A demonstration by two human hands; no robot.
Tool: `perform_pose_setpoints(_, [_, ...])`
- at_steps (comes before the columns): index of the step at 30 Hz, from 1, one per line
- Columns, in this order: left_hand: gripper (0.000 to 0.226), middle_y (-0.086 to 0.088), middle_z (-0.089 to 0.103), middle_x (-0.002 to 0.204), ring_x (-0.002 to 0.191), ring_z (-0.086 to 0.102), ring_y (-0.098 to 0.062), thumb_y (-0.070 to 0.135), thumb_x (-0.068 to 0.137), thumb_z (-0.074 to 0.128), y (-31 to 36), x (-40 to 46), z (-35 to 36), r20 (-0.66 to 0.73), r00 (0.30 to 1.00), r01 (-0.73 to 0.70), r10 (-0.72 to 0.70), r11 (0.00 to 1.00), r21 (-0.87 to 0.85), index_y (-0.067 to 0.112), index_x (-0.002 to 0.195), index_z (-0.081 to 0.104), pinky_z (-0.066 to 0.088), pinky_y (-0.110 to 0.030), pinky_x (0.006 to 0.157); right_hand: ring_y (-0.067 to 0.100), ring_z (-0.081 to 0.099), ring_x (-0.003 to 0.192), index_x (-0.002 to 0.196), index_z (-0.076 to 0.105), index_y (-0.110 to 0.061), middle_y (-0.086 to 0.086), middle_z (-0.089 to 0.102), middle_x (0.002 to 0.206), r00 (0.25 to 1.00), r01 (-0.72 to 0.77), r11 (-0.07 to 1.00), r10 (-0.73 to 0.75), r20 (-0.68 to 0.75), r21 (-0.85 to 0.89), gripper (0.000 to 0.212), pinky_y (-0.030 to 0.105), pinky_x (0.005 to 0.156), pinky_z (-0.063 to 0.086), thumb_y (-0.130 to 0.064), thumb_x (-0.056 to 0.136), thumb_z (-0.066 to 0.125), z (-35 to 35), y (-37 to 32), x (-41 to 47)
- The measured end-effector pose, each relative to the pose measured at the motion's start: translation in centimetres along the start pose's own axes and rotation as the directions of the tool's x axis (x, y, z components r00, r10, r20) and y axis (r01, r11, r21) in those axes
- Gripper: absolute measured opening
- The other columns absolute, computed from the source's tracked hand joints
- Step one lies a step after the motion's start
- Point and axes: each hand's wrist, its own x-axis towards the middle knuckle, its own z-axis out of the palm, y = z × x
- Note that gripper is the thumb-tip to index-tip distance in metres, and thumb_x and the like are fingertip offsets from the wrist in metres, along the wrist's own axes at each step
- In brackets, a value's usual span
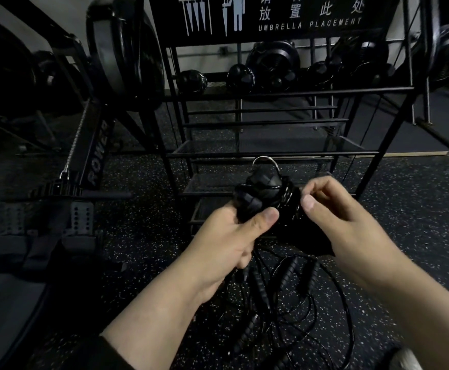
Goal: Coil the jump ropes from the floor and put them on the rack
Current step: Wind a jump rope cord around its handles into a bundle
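My left hand point(230, 240) grips the black handles of a jump rope point(258, 194), thumb on top, in front of the rack. A short loop of its cable arches above the handles. My right hand point(335, 209) pinches the thin black cord wound around the bundle on its right side. More black jump ropes point(284, 297) lie tangled on the speckled floor below my hands, with ribbed handles and loose cable loops. The black metal rack point(271, 154), marked "UMBRELLA PLACEMENT", stands straight ahead with mesh shelves.
Black round weights point(240, 77) sit on the rack's upper rail. A rowing machine point(95, 153) with "POWER" on its beam stands at the left. Fan-wheel machines stand at the back left and right. Dark speckled rubber floor point(404, 198) spreads right.
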Motion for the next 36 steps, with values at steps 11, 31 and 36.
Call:
perform_pose_setpoints(11, [0.05, 0.003, 0.054, 0.079, 0.057, 0.024, -0.009, 0.067, 0.077, 0.07, -0.2, 0.3, 0.0, -0.064, 0.98, 0.187, -0.19, 0.981, -0.045, 0.019, 0.091, 0.065, 0.021, -0.022, 0.045, -0.005, 0.056, 0.122, 0.153, 0.021, -0.056, -0.019, 0.048, 0.148, 0.997, -0.064, 0.639, 0.075, -0.02, -0.767, 0.094, 0.022, 0.096, 0.053, -0.075, 0.07, 0.06, 2.2, -0.2, -0.4])
perform_pose_setpoints(31, [0.02, 0.017, 0.045, 0.056, 0.05, 0.026, -0.006, 0.049, 0.093, 0.067, 0.2, -0.1, 0.0, -0.08, 0.989, 0.129, -0.125, 0.991, 0.039, 0.034, 0.084, 0.077, 0.021, -0.021, 0.043, -0.009, 0.063, 0.109, 0.131, 0.052, -0.056, -0.035, 0.065, 0.117, 0.999, 0.031, 0.851, -0.016, 0.033, -0.524, 0.066, 0.016, 0.092, 0.052, -0.062, 0.069, 0.072, 1.4, -0.3, -0.7])
perform_pose_setpoints(36, [0.032, -0.004, 0.034, 0.08, 0.053, 0.024, -0.009, 0.056, 0.09, 0.066, 0.6, -0.3, -0.3, 0.02, 0.993, 0.111, -0.113, 0.991, 0.077, 0.028, 0.1, 0.078, 0.024, -0.02, 0.042, 0.014, 0.077, 0.089, 0.096, 0.075, -0.049, -0.006, 0.08, 0.099, 0.973, -0.173, 0.976, 0.19, 0.131, -0.131, 0.028, 0.031, 0.078, 0.063, -0.049, 0.067, 0.074, 1.5, -0.5, -0.8])
